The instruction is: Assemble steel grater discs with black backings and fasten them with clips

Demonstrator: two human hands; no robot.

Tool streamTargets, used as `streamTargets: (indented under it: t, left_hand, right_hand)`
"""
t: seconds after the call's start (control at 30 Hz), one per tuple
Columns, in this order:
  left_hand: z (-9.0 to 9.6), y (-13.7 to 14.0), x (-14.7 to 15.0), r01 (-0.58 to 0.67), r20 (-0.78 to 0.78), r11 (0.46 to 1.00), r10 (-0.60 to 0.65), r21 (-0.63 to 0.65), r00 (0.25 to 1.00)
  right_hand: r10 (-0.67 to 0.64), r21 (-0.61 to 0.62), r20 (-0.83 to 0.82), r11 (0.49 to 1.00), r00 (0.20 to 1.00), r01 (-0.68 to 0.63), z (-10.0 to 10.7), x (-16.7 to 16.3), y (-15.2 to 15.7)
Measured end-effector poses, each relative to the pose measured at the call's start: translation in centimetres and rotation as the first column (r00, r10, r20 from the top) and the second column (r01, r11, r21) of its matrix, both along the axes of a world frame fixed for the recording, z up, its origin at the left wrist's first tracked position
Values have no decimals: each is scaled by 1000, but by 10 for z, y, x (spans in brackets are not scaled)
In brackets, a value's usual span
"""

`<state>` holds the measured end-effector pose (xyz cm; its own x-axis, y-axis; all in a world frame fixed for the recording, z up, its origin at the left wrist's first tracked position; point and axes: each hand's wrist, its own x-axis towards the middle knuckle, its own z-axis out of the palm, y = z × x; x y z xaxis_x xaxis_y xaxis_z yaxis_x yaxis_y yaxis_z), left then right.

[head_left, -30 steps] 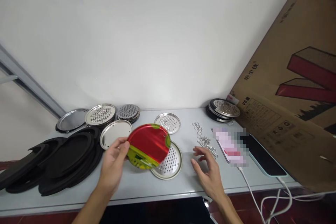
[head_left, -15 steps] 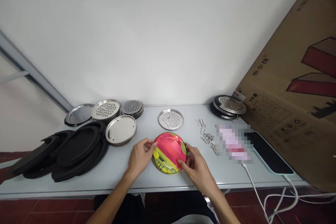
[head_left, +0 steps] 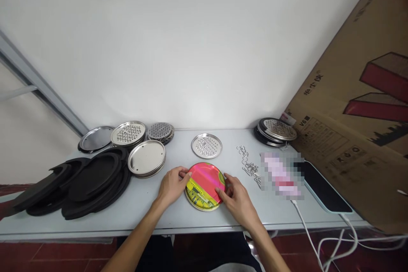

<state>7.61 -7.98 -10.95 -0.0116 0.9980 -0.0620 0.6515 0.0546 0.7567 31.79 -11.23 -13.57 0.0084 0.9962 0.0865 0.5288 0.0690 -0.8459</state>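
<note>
Between my hands, at the table's front, is a round red-and-yellow printed disc (head_left: pixel 206 180) with a pale metal-looking rim showing along its lower edge. My left hand (head_left: pixel 174 185) pinches its upper left edge between thumb and fingers. At the opposite edge, my right hand (head_left: pixel 235 195) grips it, the thumb on the printed face and the fingers curled at the side. What lies under the disc is mostly hidden. Just behind it rests a round metal grater plate (head_left: pixel 207 146). To the right lie several small metal rings and hooks (head_left: pixel 250 165).
At left are a stack of plain metal discs (head_left: pixel 146 157), grater plates (head_left: pixel 128 133), a smaller grater stack (head_left: pixel 160 131) and black round holders (head_left: pixel 95 176). Rightward are assembled graters (head_left: pixel 276 131), a blurred pink item (head_left: pixel 282 176), a phone (head_left: pixel 327 187) with cables, and a cardboard box (head_left: pixel 344 136).
The printed disc has tilted or shifted slightly, with more pale rim showing below it. Both hands keep their hold on its edges. The camera view has moved a little.
</note>
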Motion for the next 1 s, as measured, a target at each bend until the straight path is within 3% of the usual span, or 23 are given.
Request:
streamTargets:
  t: [0.3, 0.47, 0.63, 0.77, 1.0]
  left_hand:
    - [-14, -5, -2, 50, 191, 999, -51, 8, 980]
    - [-16, -7, -8, 117, 280, 993, -111, -5, 954]
    - [-12, -12, -10, 154, 335, 988, -147, 4, 931]
    - [-6, -20, -12, 197, 362, 980, -176, -24, 915]
    - [4, -29, -15, 152, 321, 984, -175, 94, 931]
  right_hand:
    - [12, -46, -175, 999, 985, -21, 1, 8, -7]
    - [73, -141, -279, 983, 958, -116, 8, 7, -10]
    - [75, -211, -623, 942, 778, -260, 14, 2, -12]
    - [50, -180, -728, 948, 684, -262, 10, 1, -16]
    - [41, -81, -652, 989, 757, -124, 8, -1, -28]
